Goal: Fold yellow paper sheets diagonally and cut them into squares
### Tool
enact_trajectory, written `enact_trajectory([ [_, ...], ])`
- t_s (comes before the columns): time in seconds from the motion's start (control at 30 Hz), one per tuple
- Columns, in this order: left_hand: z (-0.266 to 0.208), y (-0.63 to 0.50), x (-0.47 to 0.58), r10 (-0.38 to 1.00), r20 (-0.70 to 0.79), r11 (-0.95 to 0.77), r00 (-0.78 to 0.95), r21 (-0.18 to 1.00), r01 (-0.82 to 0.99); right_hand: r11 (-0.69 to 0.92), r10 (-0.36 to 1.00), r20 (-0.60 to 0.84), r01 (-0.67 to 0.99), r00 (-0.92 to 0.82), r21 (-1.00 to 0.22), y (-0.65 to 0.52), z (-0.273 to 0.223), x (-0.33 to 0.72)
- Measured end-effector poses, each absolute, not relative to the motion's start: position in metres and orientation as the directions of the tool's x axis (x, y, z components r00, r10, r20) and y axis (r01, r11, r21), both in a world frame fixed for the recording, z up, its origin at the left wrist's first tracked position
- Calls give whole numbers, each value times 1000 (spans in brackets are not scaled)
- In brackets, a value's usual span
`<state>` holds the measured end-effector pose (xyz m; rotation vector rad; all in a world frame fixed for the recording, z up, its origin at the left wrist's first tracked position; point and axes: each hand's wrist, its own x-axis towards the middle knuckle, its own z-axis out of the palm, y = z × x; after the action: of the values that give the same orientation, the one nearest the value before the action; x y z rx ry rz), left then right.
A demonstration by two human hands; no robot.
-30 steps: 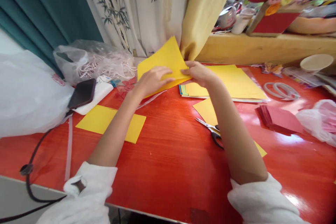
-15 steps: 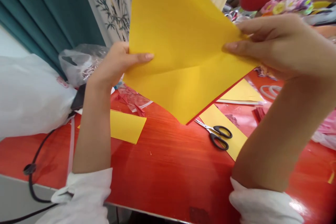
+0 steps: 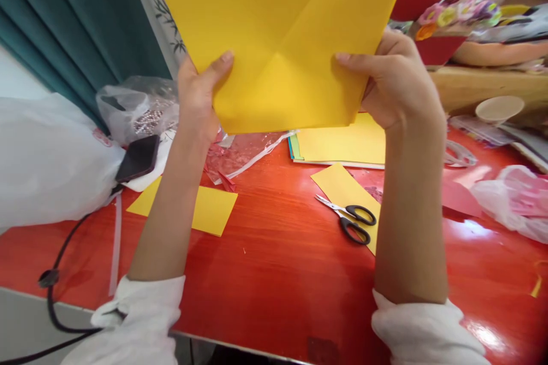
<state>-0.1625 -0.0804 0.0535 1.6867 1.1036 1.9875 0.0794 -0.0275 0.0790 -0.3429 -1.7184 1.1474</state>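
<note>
A large yellow sheet of paper (image 3: pixel 278 28) is held up above the table, with a crease running diagonally across it. My left hand (image 3: pixel 199 88) grips its left edge, thumb on the near face. On the opposite edge my right hand (image 3: pixel 391 77) pinches it the same way; the fingers behind the paper are partly hidden. Below lie black-handled scissors (image 3: pixel 347 218), resting partly on a yellow paper strip (image 3: pixel 338 182). Another yellow piece of paper (image 3: pixel 214 211) sits under my left forearm. The top of the held sheet runs out of view.
A stack of yellow paper (image 3: pixel 342 145) lies behind the scissors on the red table (image 3: pixel 274 279). At left are a phone (image 3: pixel 139 158), a white plastic bag (image 3: pixel 51 159) and a black cable (image 3: pixel 64 251). A clear bag with pink contents (image 3: pixel 518 199) lies at right.
The yellow sheet has turned from a tilted, corner-down position to nearly level along its lower edge, and has risen. My right hand has moved left, closer to my left hand.
</note>
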Motion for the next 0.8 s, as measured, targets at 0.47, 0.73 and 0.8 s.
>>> enact_trajectory([
  [0.47, -27, -45, -204, 820, 477, -440, -316, 879, 186, 201, 816, 261, -170, -516, -965, 24, -32, 17],
  [0.73, -23, -50, -213, 815, 492, -475, -305, 870, 132, 147, 825, 206, -152, -527, -977, 16, -21, 28],
  [0.8, -15, -54, -217, 843, 468, -459, -266, 883, 97, 113, 786, 175, -140, -593, -984, 13, -7, 37],
])
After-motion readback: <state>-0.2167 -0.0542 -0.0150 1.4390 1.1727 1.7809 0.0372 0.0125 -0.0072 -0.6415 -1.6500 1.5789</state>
